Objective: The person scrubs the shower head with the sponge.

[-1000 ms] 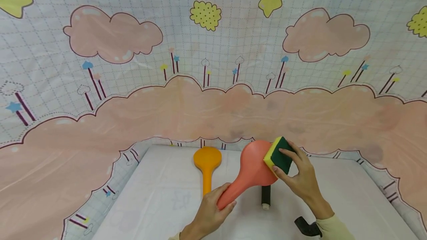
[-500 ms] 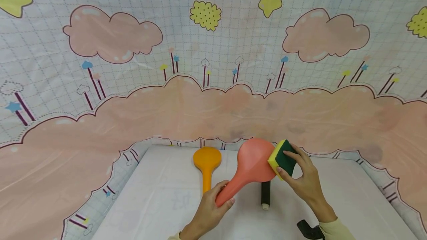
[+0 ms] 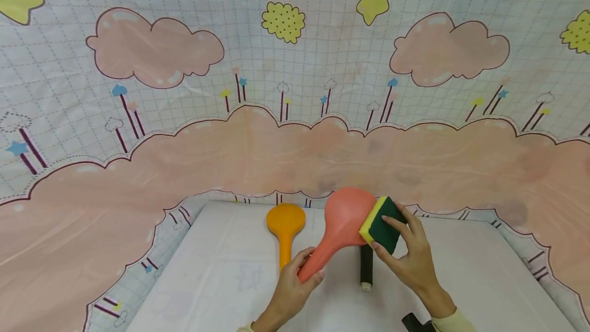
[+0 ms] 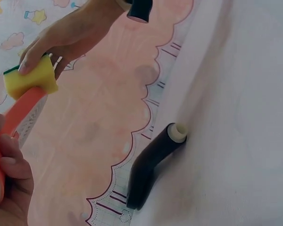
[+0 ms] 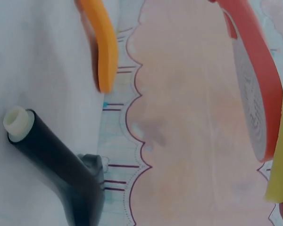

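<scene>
My left hand (image 3: 289, 291) grips a coral handheld shower head (image 3: 343, 214) by its handle, holding it raised over the table. Its smooth back faces up in the head view. The pale nozzle face shows side-on in the right wrist view. Between thumb and fingers, my right hand (image 3: 415, 265) holds a yellow and green sponge (image 3: 387, 227), its yellow side against the right edge of the coral head. In the left wrist view the sponge (image 4: 33, 82) touches the rim of the shower head (image 4: 20, 113).
An orange shower head (image 3: 286, 219) lies on the white table (image 3: 207, 260), left of my hands. A black shower head (image 3: 366, 268) with a pale connector lies behind the coral one. Another black piece (image 3: 417, 323) shows at the bottom edge, partly hidden by my right sleeve. A patterned cloth hangs behind.
The coral shower head has shifted slightly left and up. The sponge moved a little right along its edge, then back left and lower. Both holds are kept.
</scene>
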A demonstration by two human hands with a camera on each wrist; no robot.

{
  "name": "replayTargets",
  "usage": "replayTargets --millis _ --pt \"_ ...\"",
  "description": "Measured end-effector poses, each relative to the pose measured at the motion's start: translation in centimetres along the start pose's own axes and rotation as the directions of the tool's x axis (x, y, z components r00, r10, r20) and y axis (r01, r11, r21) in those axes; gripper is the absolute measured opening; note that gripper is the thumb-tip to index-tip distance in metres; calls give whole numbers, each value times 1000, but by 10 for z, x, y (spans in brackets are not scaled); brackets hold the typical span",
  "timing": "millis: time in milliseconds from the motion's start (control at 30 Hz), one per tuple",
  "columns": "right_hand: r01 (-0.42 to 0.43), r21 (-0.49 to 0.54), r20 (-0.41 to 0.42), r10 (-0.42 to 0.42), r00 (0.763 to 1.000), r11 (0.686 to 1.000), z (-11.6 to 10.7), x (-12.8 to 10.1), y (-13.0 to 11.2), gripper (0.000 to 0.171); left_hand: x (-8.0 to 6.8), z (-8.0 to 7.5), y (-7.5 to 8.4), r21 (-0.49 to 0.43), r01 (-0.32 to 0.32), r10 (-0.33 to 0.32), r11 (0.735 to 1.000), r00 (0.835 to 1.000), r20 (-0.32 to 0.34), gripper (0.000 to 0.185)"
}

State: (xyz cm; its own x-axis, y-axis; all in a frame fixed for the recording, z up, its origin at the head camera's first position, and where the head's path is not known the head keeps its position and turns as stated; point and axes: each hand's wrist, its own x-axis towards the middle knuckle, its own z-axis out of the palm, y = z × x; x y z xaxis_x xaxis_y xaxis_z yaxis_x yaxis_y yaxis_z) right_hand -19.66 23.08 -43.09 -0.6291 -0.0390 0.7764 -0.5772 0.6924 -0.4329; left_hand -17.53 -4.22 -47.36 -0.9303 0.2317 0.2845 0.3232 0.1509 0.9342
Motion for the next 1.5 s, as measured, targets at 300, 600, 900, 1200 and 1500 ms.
replayTargets --millis 300,600,900,1200,1500 --pt "143 34 -111 -138 984 989 10 -3 -7 56 4 3 8 -193 125 -125 973 992 10 53" --pt "194 -35 -207 -197 958 980 22 -6 -15 61 11 11 16 -412 154 -151 898 988 40 48" --pt "209 -71 -223 -220 950 975 28 -3 -16 59 14 6 21 -585 318 -187 746 943 275 59" --pt "241 -57 -179 -247 952 969 25 1 -13 57 17 -2 15 -601 443 -158 665 870 467 57" --pt "274 -37 -137 -276 951 961 26 -4 -13 54 19 0 16 -635 475 -180 609 863 472 63"
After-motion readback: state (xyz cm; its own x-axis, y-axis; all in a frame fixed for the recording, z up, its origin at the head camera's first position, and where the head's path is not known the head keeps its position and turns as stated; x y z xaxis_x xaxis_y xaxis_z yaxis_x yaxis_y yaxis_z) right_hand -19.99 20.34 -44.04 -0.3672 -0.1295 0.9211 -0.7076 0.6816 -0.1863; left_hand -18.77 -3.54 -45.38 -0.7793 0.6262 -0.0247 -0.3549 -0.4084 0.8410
